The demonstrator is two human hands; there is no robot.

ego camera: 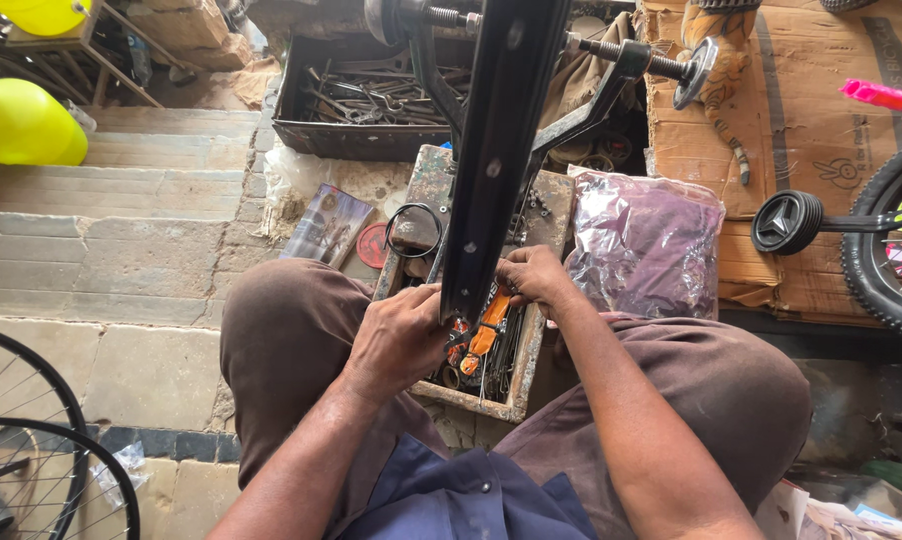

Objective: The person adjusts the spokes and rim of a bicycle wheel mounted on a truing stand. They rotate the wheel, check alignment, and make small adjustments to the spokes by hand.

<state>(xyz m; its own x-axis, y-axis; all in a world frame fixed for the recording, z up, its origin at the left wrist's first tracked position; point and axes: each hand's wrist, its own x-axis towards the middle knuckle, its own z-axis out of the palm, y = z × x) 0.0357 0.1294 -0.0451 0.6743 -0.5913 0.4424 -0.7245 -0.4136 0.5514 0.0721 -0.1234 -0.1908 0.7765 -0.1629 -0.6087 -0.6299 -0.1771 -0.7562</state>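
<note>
Far left: yellow plastic container (16,122) on stone steps (111,230), worn grey slabs w/ dirt in the joints. Bottom left, spoked wheel rims (31,440) lean over the paving. Nxt, a printed booklet (329,224) lies flat by a dark metal tray of tools (356,100).

Centre: person sits w/ brown trousers (281,340), knees apart, wooden toolbox (516,375) on the ground btwn them, full of small tools, one w/ orange handle (490,334). Black bike frame bar (496,160) stands nearly upright, lower end down in the box, threaded axle (611,48) across its top.

Left hand (396,340) is curled tight round the bar's lower end, fingers pressed on it. Right hand (536,280) sits just beside the bar on the other side, fingers bent down into the box; can't tell what it pinches, tips hidden.

Right: crinkled clear plastic bag (646,240) w/ purple contents, touching the box. Behind it flattened cardboard (801,130). Far right, small black training wheel (786,220) and a kid's bike tyre (886,260), pink grip (876,94) above.
</note>
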